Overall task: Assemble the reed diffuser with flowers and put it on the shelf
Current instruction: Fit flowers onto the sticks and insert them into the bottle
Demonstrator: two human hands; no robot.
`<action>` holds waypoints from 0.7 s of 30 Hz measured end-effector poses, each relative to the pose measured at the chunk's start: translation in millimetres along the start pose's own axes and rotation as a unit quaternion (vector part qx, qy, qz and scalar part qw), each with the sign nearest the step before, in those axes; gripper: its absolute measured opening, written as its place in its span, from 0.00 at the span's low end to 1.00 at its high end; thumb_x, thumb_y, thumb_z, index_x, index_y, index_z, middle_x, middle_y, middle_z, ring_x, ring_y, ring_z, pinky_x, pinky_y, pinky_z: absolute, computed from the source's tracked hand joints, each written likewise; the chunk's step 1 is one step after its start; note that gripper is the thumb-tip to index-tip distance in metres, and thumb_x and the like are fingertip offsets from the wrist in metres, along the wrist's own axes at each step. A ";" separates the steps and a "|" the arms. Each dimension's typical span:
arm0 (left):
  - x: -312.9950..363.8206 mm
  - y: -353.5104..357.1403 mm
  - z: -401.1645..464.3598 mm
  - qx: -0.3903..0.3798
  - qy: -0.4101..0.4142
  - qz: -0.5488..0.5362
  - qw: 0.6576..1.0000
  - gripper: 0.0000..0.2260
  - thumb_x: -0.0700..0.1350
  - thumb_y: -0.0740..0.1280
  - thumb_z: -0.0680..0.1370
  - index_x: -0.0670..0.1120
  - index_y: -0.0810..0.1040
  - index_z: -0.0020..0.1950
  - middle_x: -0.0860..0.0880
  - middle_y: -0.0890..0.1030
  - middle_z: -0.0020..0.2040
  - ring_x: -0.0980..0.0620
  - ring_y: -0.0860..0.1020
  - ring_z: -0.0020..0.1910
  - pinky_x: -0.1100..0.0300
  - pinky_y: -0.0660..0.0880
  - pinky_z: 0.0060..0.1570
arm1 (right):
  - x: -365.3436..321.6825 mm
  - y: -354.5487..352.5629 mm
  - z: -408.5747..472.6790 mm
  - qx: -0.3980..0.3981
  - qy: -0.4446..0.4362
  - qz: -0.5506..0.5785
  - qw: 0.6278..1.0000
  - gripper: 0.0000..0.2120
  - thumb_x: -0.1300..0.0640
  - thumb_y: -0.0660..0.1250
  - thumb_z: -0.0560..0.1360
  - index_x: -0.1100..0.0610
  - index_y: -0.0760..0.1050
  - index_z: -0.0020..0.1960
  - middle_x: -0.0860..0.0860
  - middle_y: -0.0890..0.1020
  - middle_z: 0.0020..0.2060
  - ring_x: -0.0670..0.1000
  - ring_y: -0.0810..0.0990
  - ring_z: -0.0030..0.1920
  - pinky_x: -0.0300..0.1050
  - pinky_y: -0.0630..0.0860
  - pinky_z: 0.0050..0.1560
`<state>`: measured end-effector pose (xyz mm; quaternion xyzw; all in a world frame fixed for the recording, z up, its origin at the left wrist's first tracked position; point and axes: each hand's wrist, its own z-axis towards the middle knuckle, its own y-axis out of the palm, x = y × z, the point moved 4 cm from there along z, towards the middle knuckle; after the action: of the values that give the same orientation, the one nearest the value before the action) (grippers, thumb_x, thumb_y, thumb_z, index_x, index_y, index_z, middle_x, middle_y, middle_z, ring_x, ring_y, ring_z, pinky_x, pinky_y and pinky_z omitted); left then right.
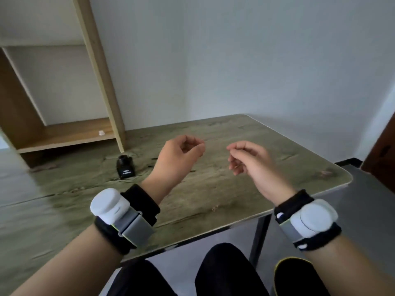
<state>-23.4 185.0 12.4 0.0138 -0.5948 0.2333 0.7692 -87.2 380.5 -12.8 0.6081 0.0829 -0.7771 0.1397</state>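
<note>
A small black diffuser bottle with a white label stands upright on the green-grey table, close to the foot of the wooden shelf. A few thin dark reeds lie flat on the table just right of the bottle, partly hidden behind my left wrist. My left hand hovers above the table with fingers curled onto the thumb, and nothing shows in it. My right hand hovers beside it, fingers loosely curled and apart, apparently holding nothing. No flowers are in view.
A small white cap-like piece sits on the lowest shelf board. The shelf's slanted wooden upright rises behind the bottle. The table's rounded right corner and front edge are close to my knees. A white wall stands behind.
</note>
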 end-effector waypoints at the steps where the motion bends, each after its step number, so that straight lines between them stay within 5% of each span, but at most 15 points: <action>1: -3.7 -14.4 3.8 0.014 0.001 0.013 1.000 0.02 0.42 0.72 0.79 0.48 0.84 0.48 0.40 0.88 0.48 0.42 0.85 0.47 0.43 0.82 0.56 | 1.5 14.5 7.8 -0.015 0.001 -0.007 1.000 0.06 0.67 0.65 0.81 0.61 0.81 0.50 0.54 0.82 0.35 0.51 0.81 0.34 0.42 0.77 0.31; 6: -30.7 -69.6 24.4 0.069 0.009 0.111 0.991 0.02 0.45 0.72 0.79 0.50 0.85 0.49 0.51 0.85 0.42 0.57 0.80 0.37 0.64 0.78 0.37 | 12.5 68.6 41.6 -0.090 0.014 -0.061 0.994 0.06 0.65 0.66 0.81 0.63 0.81 0.54 0.55 0.83 0.39 0.51 0.82 0.37 0.44 0.78 0.35; 11: -65.2 -84.2 34.6 0.062 0.046 0.210 0.975 0.04 0.43 0.72 0.80 0.51 0.85 0.53 0.59 0.83 0.45 0.67 0.80 0.44 0.73 0.76 0.45 | 36.5 99.2 75.0 -0.107 0.014 -0.103 0.989 0.05 0.65 0.66 0.80 0.60 0.82 0.50 0.54 0.84 0.37 0.52 0.83 0.37 0.42 0.78 0.34; 16: -96.4 -71.8 40.6 -0.010 0.089 0.284 0.955 0.06 0.42 0.72 0.80 0.45 0.84 0.57 0.52 0.83 0.53 0.56 0.81 0.51 0.58 0.79 0.58 | 56.4 119.0 97.9 -0.119 0.014 -0.180 0.976 0.07 0.62 0.66 0.80 0.56 0.83 0.50 0.55 0.86 0.41 0.49 0.85 0.38 0.47 0.81 0.40; 21: -105.4 -59.9 52.4 -0.019 0.120 0.348 0.930 0.09 0.38 0.68 0.82 0.43 0.84 0.60 0.47 0.81 0.57 0.48 0.82 0.55 0.58 0.77 0.57 | 73.1 123.9 107.3 -0.093 -0.051 -0.244 0.964 0.08 0.60 0.68 0.77 0.49 0.83 0.46 0.46 0.86 0.40 0.45 0.84 0.40 0.43 0.79 0.44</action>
<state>-67.9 80.0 -54.1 -0.2368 -0.4695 0.4748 0.7057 -162.9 222.6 -52.0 0.5128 0.2938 -0.8066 0.0059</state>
